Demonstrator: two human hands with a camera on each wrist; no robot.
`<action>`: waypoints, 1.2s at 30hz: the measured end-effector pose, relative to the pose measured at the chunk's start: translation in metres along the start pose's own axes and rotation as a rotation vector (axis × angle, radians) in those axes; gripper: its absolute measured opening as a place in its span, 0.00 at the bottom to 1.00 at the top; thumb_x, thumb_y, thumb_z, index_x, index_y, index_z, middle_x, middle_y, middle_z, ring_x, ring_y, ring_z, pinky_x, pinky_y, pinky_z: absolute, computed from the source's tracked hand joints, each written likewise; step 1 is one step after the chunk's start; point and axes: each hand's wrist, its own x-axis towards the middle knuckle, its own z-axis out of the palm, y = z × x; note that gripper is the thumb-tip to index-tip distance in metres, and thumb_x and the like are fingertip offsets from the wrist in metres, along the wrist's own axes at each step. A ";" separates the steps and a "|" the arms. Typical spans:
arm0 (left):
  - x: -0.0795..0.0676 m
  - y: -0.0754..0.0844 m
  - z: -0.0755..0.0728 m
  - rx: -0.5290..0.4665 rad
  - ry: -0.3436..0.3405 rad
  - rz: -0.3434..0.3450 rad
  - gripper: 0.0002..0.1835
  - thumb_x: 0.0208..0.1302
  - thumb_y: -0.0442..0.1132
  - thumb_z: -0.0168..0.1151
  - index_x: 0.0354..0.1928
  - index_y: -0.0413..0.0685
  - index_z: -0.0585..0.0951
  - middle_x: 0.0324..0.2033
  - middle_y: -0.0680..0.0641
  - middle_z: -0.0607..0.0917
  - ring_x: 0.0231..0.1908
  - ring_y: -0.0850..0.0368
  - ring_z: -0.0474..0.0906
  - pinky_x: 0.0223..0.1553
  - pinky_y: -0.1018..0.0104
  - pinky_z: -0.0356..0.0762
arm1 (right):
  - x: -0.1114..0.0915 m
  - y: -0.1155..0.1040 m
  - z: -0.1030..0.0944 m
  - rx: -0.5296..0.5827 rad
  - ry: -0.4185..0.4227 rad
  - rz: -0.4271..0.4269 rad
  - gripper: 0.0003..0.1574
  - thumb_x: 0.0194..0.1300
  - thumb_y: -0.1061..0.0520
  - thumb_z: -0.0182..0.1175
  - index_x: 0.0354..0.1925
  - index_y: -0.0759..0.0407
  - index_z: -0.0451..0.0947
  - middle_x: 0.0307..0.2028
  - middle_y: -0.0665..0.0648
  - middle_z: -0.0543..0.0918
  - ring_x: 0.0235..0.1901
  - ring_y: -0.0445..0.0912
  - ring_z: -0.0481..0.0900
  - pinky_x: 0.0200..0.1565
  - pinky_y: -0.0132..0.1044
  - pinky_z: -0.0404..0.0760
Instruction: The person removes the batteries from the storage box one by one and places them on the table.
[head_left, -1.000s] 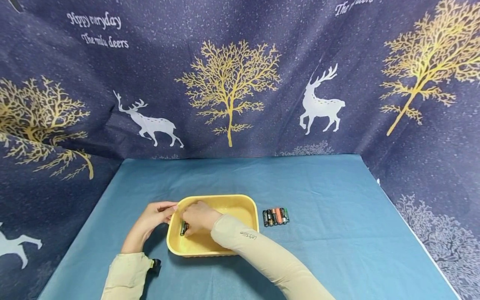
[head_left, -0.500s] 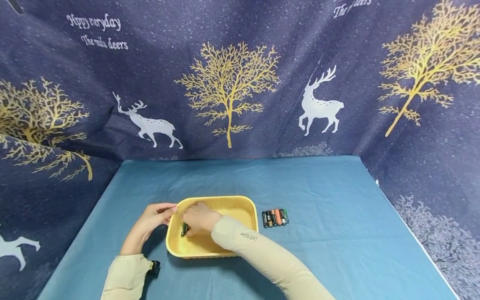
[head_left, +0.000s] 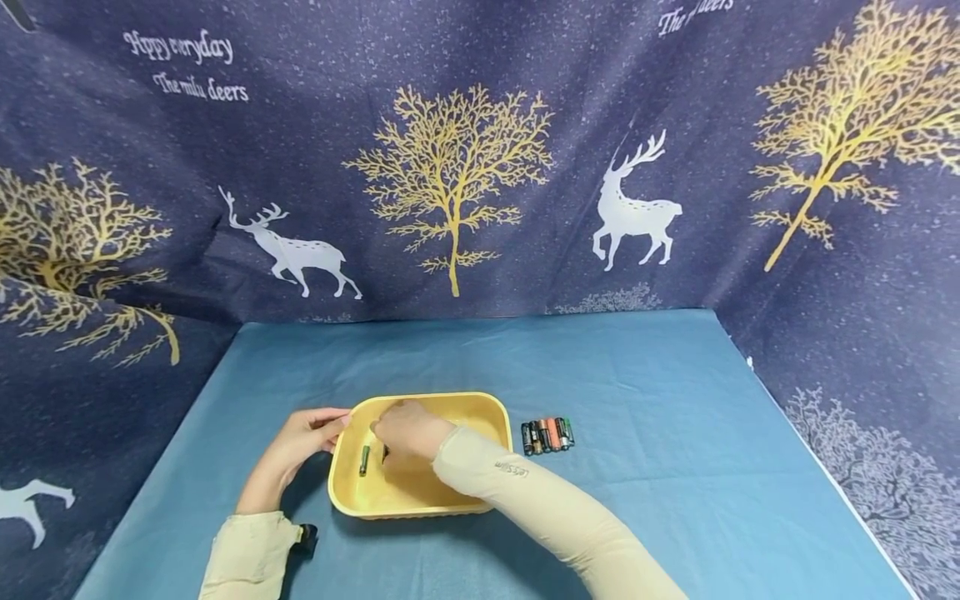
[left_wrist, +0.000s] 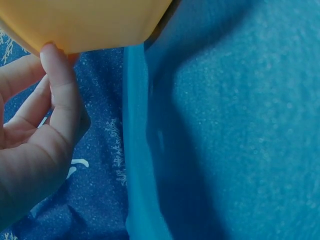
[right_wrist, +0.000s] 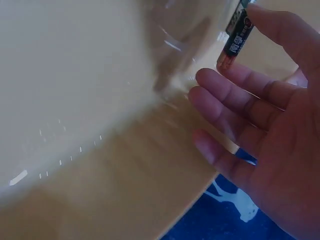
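Observation:
A yellow plastic basin (head_left: 487, 404) sits on the blue cloth. My left hand (head_left: 302, 437) pinches its left rim between thumb and fingers, as the left wrist view (left_wrist: 50, 115) confirms. Inside the basin, my right hand (head_left: 412, 429) holds a black battery with a copper end (right_wrist: 239, 37) between thumb and forefinger; its other fingers are half bent and hold nothing. In the head view only a sliver of that battery shows beside the hand. A green battery (head_left: 364, 460) lies on the basin floor left of the right hand.
Right of the basin, several batteries (head_left: 547, 436) lie side by side in a row on the blue cloth (head_left: 660, 500). A dark curtain with deer and trees (head_left: 480, 167) hangs behind the table.
My right hand has moved slightly right with the black battery, away from the green one, which now shows fully on the basin floor. The left hand stays on the rim.

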 end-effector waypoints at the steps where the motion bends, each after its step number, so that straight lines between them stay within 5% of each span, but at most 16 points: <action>1: 0.000 0.000 0.000 -0.002 0.002 0.001 0.24 0.69 0.41 0.59 0.57 0.27 0.75 0.38 0.44 0.86 0.28 0.56 0.81 0.33 0.62 0.82 | -0.002 0.001 -0.001 0.006 0.001 0.002 0.21 0.60 0.37 0.63 0.46 0.45 0.76 0.37 0.45 0.80 0.39 0.40 0.76 0.50 0.32 0.73; 8: 0.000 -0.001 0.003 0.017 0.037 0.001 0.23 0.68 0.41 0.60 0.56 0.27 0.76 0.37 0.44 0.86 0.27 0.58 0.81 0.32 0.63 0.82 | -0.014 0.009 -0.008 -0.008 0.021 0.004 0.21 0.59 0.40 0.64 0.45 0.48 0.76 0.37 0.45 0.81 0.41 0.39 0.78 0.51 0.38 0.74; 19: -0.002 0.002 0.004 0.022 0.047 0.001 0.23 0.68 0.40 0.60 0.57 0.27 0.76 0.37 0.43 0.86 0.27 0.57 0.81 0.32 0.63 0.82 | -0.030 0.025 -0.017 0.046 0.007 0.018 0.35 0.60 0.36 0.64 0.62 0.47 0.72 0.53 0.45 0.79 0.53 0.41 0.76 0.62 0.43 0.68; 29: -0.003 0.002 0.003 0.036 0.045 0.010 0.24 0.68 0.41 0.60 0.57 0.27 0.75 0.38 0.42 0.86 0.28 0.57 0.81 0.32 0.63 0.82 | -0.051 0.039 -0.025 0.079 0.056 0.014 0.37 0.60 0.37 0.65 0.63 0.49 0.72 0.56 0.48 0.78 0.56 0.43 0.74 0.63 0.45 0.67; 36: -0.003 0.001 0.003 0.032 0.032 0.004 0.24 0.68 0.42 0.60 0.57 0.28 0.76 0.39 0.42 0.86 0.28 0.56 0.81 0.33 0.62 0.82 | -0.065 0.050 -0.026 0.062 0.122 0.009 0.35 0.59 0.38 0.66 0.60 0.51 0.74 0.50 0.47 0.80 0.51 0.44 0.77 0.56 0.42 0.71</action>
